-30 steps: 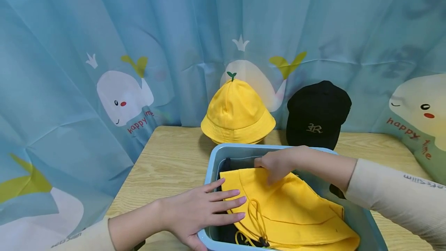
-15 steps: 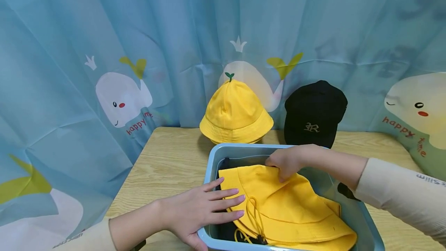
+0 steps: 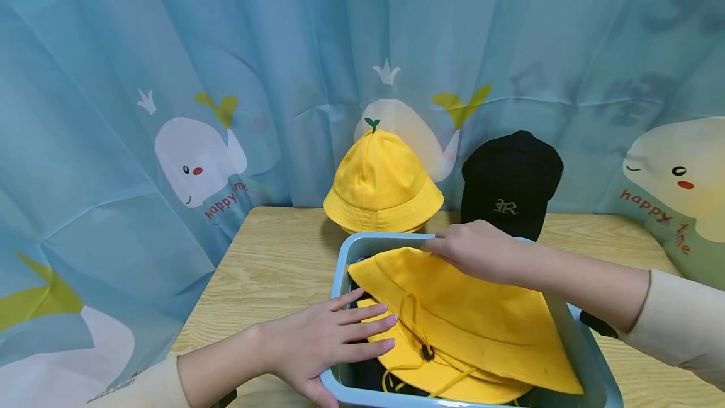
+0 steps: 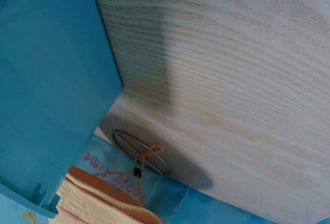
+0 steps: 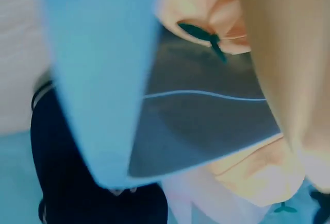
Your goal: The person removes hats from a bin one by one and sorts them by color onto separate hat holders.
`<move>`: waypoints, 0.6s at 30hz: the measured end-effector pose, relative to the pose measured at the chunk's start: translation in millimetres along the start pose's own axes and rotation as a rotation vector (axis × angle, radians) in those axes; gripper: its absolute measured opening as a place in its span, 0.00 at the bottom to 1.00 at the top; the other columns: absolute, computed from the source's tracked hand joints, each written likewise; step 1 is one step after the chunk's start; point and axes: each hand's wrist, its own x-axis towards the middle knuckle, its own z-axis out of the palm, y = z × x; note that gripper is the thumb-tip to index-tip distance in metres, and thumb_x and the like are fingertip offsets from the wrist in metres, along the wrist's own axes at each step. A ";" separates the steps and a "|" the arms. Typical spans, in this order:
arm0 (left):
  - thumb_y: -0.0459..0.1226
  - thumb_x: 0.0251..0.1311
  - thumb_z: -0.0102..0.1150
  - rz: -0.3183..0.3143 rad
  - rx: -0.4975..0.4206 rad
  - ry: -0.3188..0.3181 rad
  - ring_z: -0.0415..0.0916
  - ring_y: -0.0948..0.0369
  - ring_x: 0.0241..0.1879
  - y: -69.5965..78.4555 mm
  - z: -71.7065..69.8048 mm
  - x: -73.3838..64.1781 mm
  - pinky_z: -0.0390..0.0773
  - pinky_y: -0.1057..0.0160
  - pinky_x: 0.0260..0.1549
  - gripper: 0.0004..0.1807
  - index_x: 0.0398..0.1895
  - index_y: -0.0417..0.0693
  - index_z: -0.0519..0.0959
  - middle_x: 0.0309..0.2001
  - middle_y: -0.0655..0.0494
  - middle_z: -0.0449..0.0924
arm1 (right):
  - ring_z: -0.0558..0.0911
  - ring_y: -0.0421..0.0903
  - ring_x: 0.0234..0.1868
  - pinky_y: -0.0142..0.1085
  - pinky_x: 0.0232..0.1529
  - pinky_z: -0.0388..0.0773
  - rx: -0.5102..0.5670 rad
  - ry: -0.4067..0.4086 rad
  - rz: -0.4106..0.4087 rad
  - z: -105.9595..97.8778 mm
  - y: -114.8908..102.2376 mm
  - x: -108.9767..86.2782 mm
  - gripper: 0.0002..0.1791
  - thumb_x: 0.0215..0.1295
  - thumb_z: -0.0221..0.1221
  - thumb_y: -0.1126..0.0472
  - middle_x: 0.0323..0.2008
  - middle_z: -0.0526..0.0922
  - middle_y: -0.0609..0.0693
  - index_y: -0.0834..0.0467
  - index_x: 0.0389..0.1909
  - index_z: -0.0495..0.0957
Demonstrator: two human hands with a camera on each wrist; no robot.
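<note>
A light-blue plastic bin [image 3: 341, 269] stands on the table with yellow bucket hats inside. My right hand [image 3: 476, 249] pinches the upper edge of the top yellow bucket hat [image 3: 487, 320], which is tilted up over another yellow hat [image 3: 391, 357]. A drawstring with a dark toggle [image 3: 427, 352] hangs from the hats. My left hand [image 3: 334, 350] rests on the bin's left front corner, fingers straight and spread over the rim. The right wrist view shows a green-sprout hat [image 5: 211, 7] inside the bin. Neither hand shows clearly in its own wrist view.
Behind the bin, a yellow bucket hat with a green sprout [image 3: 382, 184] and a black cap [image 3: 512, 184] stand on the wood-grain table [image 3: 272, 263]. A blue whale-print curtain [image 3: 294, 49] hangs at the back. In the left wrist view, a wire ring base [image 4: 139, 151] sits on the tabletop.
My right hand has risen out of the bin's back, pulling the top yellow hat's edge up so another yellow hat shows beneath. The left hand has stayed on the corner.
</note>
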 end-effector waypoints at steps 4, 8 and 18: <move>0.67 0.63 0.33 -0.002 0.019 0.010 0.43 0.53 0.74 1.3 -0.6 -0.9 0.49 0.46 0.69 0.46 0.74 0.46 0.50 0.75 0.48 0.43 | 0.59 0.40 0.12 0.26 0.11 0.54 -0.406 0.250 -0.282 -1.0 3.6 -3.5 0.09 0.68 0.50 0.70 0.18 0.69 0.46 0.57 0.42 0.77; 0.66 0.62 0.35 0.000 0.030 0.028 0.47 0.51 0.73 2.7 -1.2 -1.0 0.50 0.45 0.68 0.46 0.74 0.45 0.52 0.75 0.46 0.45 | 0.61 0.42 0.11 0.27 0.12 0.61 -0.567 0.407 -0.432 -2.1 8.6 -3.8 0.22 0.74 0.31 0.69 0.22 0.73 0.50 0.61 0.44 0.76; 0.67 0.64 0.31 -0.002 0.012 0.022 0.45 0.52 0.73 1.9 0.2 -0.6 0.50 0.46 0.69 0.45 0.74 0.45 0.50 0.75 0.47 0.42 | 0.83 0.48 0.28 0.35 0.27 0.82 -0.641 0.471 -0.482 -21.5 30.0 1.3 0.18 0.75 0.35 0.67 0.36 0.84 0.58 0.65 0.47 0.75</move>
